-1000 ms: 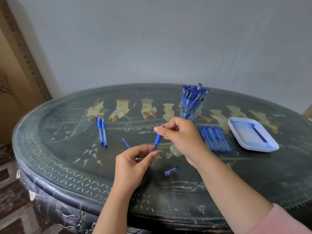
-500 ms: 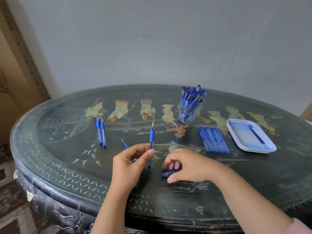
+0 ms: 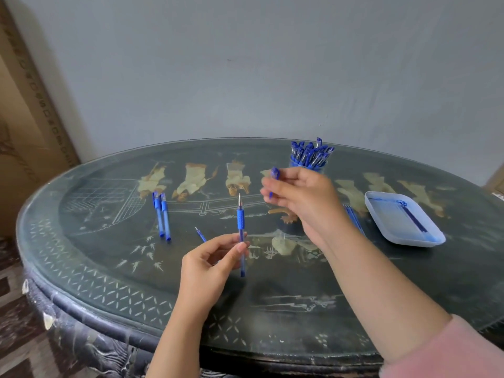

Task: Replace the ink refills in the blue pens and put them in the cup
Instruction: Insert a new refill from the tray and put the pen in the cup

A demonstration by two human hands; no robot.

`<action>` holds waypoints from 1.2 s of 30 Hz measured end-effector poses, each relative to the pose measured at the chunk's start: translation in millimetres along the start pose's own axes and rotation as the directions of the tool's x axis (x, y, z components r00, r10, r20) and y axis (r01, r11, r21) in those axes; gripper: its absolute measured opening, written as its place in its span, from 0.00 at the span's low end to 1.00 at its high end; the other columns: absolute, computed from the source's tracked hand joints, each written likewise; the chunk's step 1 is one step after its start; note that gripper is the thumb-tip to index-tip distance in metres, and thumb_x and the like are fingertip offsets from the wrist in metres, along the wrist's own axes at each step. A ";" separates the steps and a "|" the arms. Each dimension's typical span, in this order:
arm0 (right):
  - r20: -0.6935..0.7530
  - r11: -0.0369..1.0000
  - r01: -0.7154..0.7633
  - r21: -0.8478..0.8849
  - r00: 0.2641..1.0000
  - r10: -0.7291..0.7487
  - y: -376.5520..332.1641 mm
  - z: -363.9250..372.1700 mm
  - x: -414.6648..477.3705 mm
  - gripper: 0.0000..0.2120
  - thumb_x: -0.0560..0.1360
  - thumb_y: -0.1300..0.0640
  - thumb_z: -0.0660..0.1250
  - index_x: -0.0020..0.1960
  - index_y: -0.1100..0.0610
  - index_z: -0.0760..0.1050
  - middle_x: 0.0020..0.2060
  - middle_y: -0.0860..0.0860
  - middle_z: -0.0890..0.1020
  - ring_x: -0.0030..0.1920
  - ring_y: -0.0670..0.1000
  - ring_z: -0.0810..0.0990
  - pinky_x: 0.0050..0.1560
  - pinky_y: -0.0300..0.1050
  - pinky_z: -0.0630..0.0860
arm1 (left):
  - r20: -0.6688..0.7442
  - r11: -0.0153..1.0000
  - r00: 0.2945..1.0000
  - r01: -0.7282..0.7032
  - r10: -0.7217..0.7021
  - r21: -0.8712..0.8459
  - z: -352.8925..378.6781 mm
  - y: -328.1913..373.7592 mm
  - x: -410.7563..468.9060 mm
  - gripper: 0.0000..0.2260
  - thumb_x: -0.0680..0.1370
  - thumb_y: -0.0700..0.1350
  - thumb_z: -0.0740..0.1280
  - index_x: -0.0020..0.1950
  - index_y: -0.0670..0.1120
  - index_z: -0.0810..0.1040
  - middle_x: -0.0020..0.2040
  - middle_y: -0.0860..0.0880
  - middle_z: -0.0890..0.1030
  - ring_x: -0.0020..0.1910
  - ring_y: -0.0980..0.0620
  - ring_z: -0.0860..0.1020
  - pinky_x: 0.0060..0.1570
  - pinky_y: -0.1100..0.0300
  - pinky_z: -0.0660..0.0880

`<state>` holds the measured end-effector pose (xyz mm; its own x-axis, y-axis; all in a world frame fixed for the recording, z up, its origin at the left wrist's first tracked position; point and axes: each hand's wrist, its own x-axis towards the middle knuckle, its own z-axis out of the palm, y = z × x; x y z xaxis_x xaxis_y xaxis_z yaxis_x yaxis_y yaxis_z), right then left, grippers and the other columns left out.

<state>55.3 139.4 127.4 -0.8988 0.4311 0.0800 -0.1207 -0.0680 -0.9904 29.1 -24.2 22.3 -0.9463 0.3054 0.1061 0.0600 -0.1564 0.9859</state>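
Lifting off the table (image 3: 95,257), where it lay over the blue cap (image 3: 275,173) half a second ago, your right hand (image 3: 302,199) is now raised and pinches that cap between thumb and fingertips. Motion blur smears the fingers, so I cannot tell which way the cap is turned. Your left hand (image 3: 207,266) has kept its place, thumb and forefinger pinching the lower barrel of the blue pen (image 3: 240,222) above the table's near middle.

Behind your right hand stands the cup (image 3: 300,162), packed with capped pens, its lower part hidden by your fingers. Your right forearm covers most of the row of refills (image 3: 354,221). The white tray (image 3: 381,230) lies further right, well apart from both hands. Two capped pens (image 3: 162,218) lie side by side on the left, and a loose refill (image 3: 201,235) lies just beyond your left hand.

The held pen stands nearly upright, long axis vertical, its bare metal tip pointing up and slightly away from you, the tail end hanging below your fingers. The cap is apart from the tip, up and to its right.
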 end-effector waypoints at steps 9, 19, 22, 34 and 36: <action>0.094 0.956 0.019 -0.292 0.996 0.009 0.2 23.4 12.1 0.11 0.68 0.63 0.78 0.48 0.62 0.79 0.41 0.55 0.86 0.36 0.47 0.83 0.42 0.43 0.83 | 0.025 1.000 1.000 -0.001 0.000 0.025 0.5 -1.1 0.7 0.07 0.75 0.37 0.71 0.48 0.48 0.85 0.43 0.47 0.86 0.46 0.44 0.84 0.40 0.63 0.79; 0.146 0.846 0.030 -0.532 0.988 0.057 10.2 23.2 10.9 0.12 0.66 0.58 0.80 0.44 0.57 0.79 0.40 0.57 0.85 0.39 0.50 0.83 0.50 0.50 0.82 | 0.030 1.000 0.999 0.020 -0.020 0.011 0.7 -2.0 0.7 0.08 0.75 0.35 0.70 0.47 0.47 0.85 0.41 0.44 0.86 0.42 0.48 0.84 0.38 0.60 0.80; 0.134 0.841 0.018 -0.541 0.989 0.065 16.0 23.5 9.0 0.12 0.67 0.57 0.80 0.44 0.57 0.79 0.40 0.57 0.85 0.44 0.55 0.85 0.53 0.55 0.81 | 0.019 0.999 0.999 0.027 -0.027 0.017 -0.2 -4.7 0.9 0.09 0.76 0.33 0.69 0.46 0.46 0.85 0.41 0.44 0.86 0.43 0.45 0.84 0.41 0.55 0.82; 0.138 0.830 0.063 -0.555 0.990 0.017 24.7 27.2 0.8 0.10 0.70 0.52 0.77 0.43 0.53 0.77 0.37 0.50 0.83 0.44 0.52 0.84 0.52 0.56 0.80 | -0.009 0.999 1.000 0.017 -0.017 0.027 -1.7 -3.8 -0.8 0.08 0.75 0.34 0.70 0.46 0.45 0.85 0.40 0.45 0.86 0.42 0.47 0.84 0.43 0.57 0.82; 0.141 0.830 0.114 -0.546 0.989 -0.044 24.8 27.1 -4.7 0.09 0.72 0.52 0.75 0.44 0.54 0.76 0.37 0.50 0.83 0.43 0.52 0.83 0.51 0.56 0.80 | -0.003 1.000 1.000 0.006 -0.006 0.002 -0.4 -1.1 -0.4 0.07 0.75 0.35 0.70 0.47 0.45 0.85 0.40 0.44 0.86 0.41 0.49 0.83 0.42 0.59 0.81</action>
<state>45.2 111.3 105.5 -0.9431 0.3026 0.1382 0.0272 0.4841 -0.8746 29.3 -24.5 21.2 -0.9476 0.3035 0.1000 0.0552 -0.1527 0.9867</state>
